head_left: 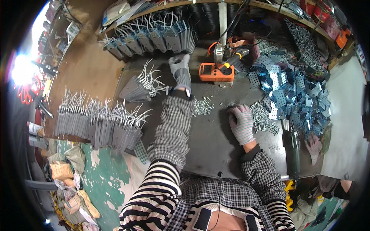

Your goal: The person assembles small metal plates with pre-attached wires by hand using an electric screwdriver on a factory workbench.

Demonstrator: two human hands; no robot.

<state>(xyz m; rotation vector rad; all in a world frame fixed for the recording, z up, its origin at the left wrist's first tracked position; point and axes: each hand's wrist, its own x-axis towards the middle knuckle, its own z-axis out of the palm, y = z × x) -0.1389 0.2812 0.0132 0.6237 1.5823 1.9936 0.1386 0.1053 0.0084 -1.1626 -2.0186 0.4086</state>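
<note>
My left hand (180, 65), in a grey knit glove, reaches forward to the front of a row of grey blade-shaped plates with white wires (171, 40). Its thumb and fingers are apart, and nothing shows between them. My right hand (242, 122), in a striped pale glove, rests on the dark worktop (208, 142). The fingers bend loosely, with the thumb apart, beside a heap of silver screws (265, 118). Between the hands lies a scatter of small nuts (203, 106). Left of my left forearm is a fanned bundle of wired grey plates (137, 88).
More wired plates (100, 125) line the left edge. An orange meter (216, 73), with a black-and-yellow-handled tool (234, 59) across it, stands ahead. Blue-silver perforated brackets (289, 92) pile up at right, behind a dark power screwdriver (295, 150) and a loose glove (313, 148).
</note>
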